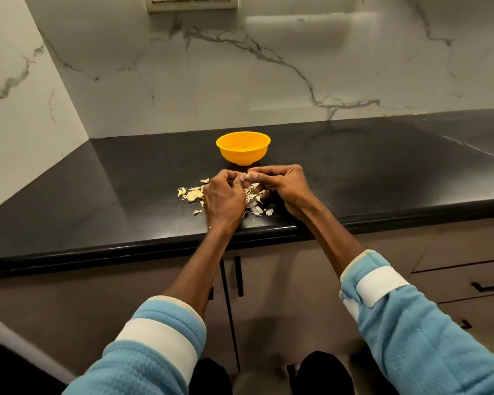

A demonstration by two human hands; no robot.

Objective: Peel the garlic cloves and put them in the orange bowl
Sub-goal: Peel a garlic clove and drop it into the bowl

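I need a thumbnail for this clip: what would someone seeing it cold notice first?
The bright orange bowl stands out most, alone on the black countertop near the marble wall. Just in front of it, the left hand and right hand pinch a garlic clove between their fingertips. Pale peels lie scattered on the counter under and left of the hands.

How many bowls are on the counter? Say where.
1. The bowl stands on the counter, just beyond the left hand and right hand; none seems hidden.
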